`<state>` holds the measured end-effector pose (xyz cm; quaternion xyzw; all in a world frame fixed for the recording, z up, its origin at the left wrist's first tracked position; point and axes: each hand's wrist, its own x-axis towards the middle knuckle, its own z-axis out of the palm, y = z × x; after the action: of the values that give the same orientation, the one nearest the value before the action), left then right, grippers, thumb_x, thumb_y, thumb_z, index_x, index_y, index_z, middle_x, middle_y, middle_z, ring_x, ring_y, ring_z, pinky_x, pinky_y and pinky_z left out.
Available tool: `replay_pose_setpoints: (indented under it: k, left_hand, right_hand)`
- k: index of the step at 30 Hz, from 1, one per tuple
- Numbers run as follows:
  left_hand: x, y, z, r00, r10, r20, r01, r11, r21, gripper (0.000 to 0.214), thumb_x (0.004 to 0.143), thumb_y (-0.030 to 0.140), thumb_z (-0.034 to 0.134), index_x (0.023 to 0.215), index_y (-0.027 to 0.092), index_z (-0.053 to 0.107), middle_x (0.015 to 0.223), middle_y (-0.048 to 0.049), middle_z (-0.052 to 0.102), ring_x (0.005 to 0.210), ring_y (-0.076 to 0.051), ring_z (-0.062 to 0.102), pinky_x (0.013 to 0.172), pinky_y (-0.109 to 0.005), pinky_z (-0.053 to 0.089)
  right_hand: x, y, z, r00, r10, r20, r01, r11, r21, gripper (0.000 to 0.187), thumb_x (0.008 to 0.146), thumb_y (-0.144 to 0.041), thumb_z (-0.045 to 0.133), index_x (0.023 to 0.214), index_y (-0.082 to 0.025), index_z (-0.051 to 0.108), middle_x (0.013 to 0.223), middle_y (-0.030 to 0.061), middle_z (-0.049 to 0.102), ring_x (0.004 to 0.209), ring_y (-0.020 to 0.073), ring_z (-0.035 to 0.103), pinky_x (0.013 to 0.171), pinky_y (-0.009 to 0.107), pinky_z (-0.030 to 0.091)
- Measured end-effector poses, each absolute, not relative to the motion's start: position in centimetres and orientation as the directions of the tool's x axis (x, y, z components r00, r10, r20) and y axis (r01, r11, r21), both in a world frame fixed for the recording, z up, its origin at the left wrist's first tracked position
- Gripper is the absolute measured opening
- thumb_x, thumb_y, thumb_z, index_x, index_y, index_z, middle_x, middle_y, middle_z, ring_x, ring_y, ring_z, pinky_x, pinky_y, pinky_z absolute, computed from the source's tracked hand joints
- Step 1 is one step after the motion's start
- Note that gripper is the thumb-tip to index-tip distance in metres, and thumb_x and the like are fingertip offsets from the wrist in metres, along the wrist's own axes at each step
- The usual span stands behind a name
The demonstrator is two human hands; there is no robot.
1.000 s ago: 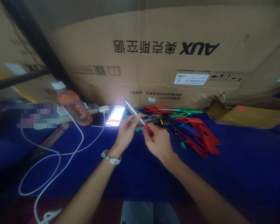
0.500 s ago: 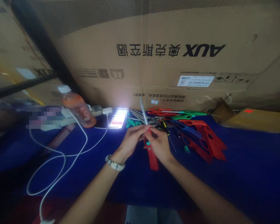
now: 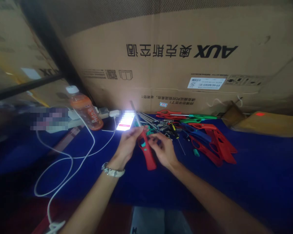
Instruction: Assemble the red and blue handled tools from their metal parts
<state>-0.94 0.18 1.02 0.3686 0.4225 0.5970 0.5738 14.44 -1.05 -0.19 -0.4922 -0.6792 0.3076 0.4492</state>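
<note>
The left hand (image 3: 127,143) has its grip closed on the top of a red-handled tool (image 3: 146,152), where its thin metal rod (image 3: 134,112) leaves the handle and points toward the far edge of the blue desk (image 3: 258,175). The right hand (image 3: 163,150) sits just beside the handle, fingers curled toward it; whether they pinch it I cannot tell. Along the far edge lies a heap of red, green and blue tools (image 3: 205,136). Left of it are a lit phone (image 3: 125,121), an orange bottle (image 3: 86,109) and a white cable (image 3: 70,159), before a cardboard box (image 3: 173,65).
</note>
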Motion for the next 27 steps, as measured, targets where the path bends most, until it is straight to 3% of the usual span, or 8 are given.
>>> replay_pose_setpoints:
  k: [2,4,10,16,20,23,25,27]
  left_hand:
    - [-2.0,-0.1,0.9,-0.058,0.995,-0.087,-0.395,0.057,0.917,0.042,0.065,0.042,0.088,0.09,0.011,0.076,0.096,-0.0106,0.077,0.076,-0.018,0.073,0.073,-0.029,0.056]
    - [-2.7,-0.5,0.8,-0.043,0.991,-0.126,-0.391,0.1,0.915,0.043,0.065,0.044,0.089,0.088,0.011,0.075,0.097,-0.0111,0.077,0.068,-0.017,0.072,0.064,-0.028,0.057]
    - [-2.6,-1.2,0.6,0.039,0.992,-0.121,-0.314,0.127,0.941,0.047,0.066,0.05,0.087,0.089,0.011,0.074,0.066,-0.0065,0.072,0.056,-0.015,0.065,0.047,-0.021,0.047]
    - [-2.1,-1.0,0.7,-0.047,0.997,-0.056,-0.306,0.04,0.951,0.045,0.06,0.051,0.089,0.079,0.012,0.075,0.066,-0.0042,0.07,0.059,-0.012,0.064,0.056,-0.021,0.049]
    - [-1.8,-0.9,0.4,-0.022,0.999,-0.046,-0.258,0.038,0.965,0.044,0.066,0.052,0.086,0.081,0.013,0.075,0.068,-0.0054,0.071,0.058,-0.013,0.064,0.052,-0.021,0.047]
    - [-1.6,-1.2,0.4,0.006,1.0,-0.02,-0.227,0.021,0.974,0.045,0.072,0.056,0.08,0.084,0.013,0.074,0.064,-0.0048,0.069,0.056,-0.013,0.064,0.049,-0.02,0.045]
    - [-1.3,-1.5,0.5,0.047,0.999,-0.025,-0.262,0.037,0.964,0.046,0.073,0.057,0.079,0.084,0.013,0.072,0.07,-0.0059,0.071,0.059,-0.015,0.067,0.051,-0.022,0.049]
    - [-1.0,-1.8,0.6,0.105,0.993,-0.053,-0.297,0.083,0.951,0.046,0.073,0.057,0.08,0.084,0.013,0.069,0.078,-0.0068,0.072,0.062,-0.017,0.07,0.054,-0.025,0.055]
  right_hand:
    - [15.4,-0.6,0.0,-0.057,0.96,0.275,0.37,0.277,-0.887,0.021,0.088,-0.029,0.052,0.088,-0.022,0.072,0.084,0.0016,0.074,0.075,0.0171,0.065,0.068,0.027,0.048]
    - [16.5,0.0,0.3,-0.037,0.962,0.271,0.479,0.255,-0.84,0.024,0.086,-0.021,0.047,0.083,-0.022,0.071,0.078,-0.0004,0.072,0.072,0.0168,0.065,0.067,0.028,0.046]
    - [17.9,0.3,0.4,-0.186,0.92,0.346,0.831,0.335,-0.444,0.017,0.084,-0.019,0.057,0.09,-0.026,0.072,0.098,0.0011,0.071,0.096,0.0206,0.063,0.067,0.029,0.045]
    - [16.0,2.0,0.8,-0.423,0.826,0.373,0.871,0.483,-0.083,0.022,0.088,-0.029,0.061,0.105,-0.021,0.073,0.113,0.0124,0.063,0.111,0.0291,0.051,0.087,0.04,0.046]
    - [15.0,3.6,1.5,-0.525,0.802,0.286,0.843,0.536,0.046,0.018,0.085,-0.027,0.065,0.094,-0.016,0.076,0.11,0.0166,0.062,0.111,0.0328,0.049,0.091,0.045,0.041]
    - [15.2,4.0,1.6,-0.521,0.8,0.297,0.836,0.549,-0.015,0.014,0.082,-0.026,0.068,0.087,-0.015,0.074,0.109,0.0162,0.065,0.11,0.0322,0.053,0.092,0.045,0.041]
    - [15.8,4.2,1.7,-0.449,0.833,0.324,0.818,0.529,-0.226,0.01,0.08,-0.024,0.069,0.086,-0.016,0.072,0.101,0.0119,0.07,0.101,0.0275,0.06,0.09,0.042,0.044]
    - [16.6,4.3,1.8,-0.352,0.875,0.334,0.683,0.484,-0.548,0.01,0.08,-0.027,0.068,0.085,-0.018,0.068,0.089,0.0057,0.072,0.086,0.0212,0.065,0.083,0.037,0.048]
